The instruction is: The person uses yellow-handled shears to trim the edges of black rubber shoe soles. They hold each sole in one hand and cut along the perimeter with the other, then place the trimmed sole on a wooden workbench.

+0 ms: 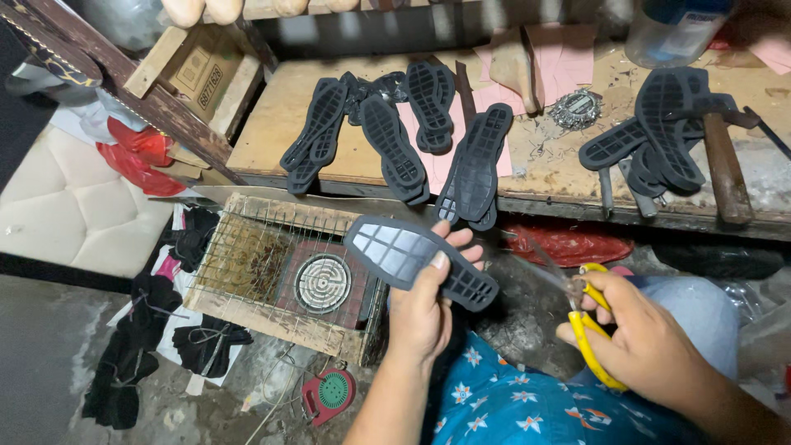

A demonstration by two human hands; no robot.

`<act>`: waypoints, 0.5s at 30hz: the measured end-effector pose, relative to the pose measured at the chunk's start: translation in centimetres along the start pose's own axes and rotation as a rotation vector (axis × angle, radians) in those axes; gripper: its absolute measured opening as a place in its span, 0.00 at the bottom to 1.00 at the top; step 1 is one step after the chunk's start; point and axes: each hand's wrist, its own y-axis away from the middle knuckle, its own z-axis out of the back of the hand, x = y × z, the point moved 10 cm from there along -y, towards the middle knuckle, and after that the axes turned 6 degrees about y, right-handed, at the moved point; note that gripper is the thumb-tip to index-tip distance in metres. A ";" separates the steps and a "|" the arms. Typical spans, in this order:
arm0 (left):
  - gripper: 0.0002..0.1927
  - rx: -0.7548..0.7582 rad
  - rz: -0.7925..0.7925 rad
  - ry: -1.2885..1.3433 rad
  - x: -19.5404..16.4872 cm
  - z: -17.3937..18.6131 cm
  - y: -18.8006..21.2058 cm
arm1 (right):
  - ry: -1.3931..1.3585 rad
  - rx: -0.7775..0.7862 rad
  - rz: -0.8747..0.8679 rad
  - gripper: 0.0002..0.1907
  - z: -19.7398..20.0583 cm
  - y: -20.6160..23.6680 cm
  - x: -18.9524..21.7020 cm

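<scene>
I hold a black rubber sole (418, 261) in front of me, tread up, my left hand (426, 309) clamped on its middle. My right hand (638, 338) grips yellow-handled scissors (579, 306), blades just beside the sole's heel end. Below sits a wire-caged coil heater (323, 283); more soles (412, 140) lie on the wooden bench (272, 124) beyond.

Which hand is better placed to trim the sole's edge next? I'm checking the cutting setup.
Right. The right hand already holds the scissors, blades aimed at the sole. The left hand is busy, its grip closed on the sole, holding it up beside the blades.
</scene>
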 end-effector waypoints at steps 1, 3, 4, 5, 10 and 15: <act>0.36 0.036 -0.020 -0.035 -0.1 -0.3 0.3 | -0.030 -0.011 0.026 0.34 -0.2 0.1 0.2; 0.36 0.112 -0.060 -0.109 -0.4 -1.0 1.0 | -0.092 -0.036 0.075 0.30 -0.6 0.3 0.6; 0.35 0.129 -0.032 0.003 -0.2 -1.1 1.2 | -0.187 0.014 0.047 0.29 -1.3 0.2 0.2; 0.34 0.144 -0.003 0.115 0.0 -1.2 1.3 | -0.282 0.065 0.018 0.28 -2.0 0.2 -0.1; 0.36 0.191 0.033 0.234 0.1 -1.5 1.7 | -0.172 0.059 0.029 0.29 -2.5 0.3 -0.4; 0.37 0.221 0.053 0.201 0.7 -1.6 2.1 | -0.235 0.102 -0.013 0.29 -2.8 0.5 -0.7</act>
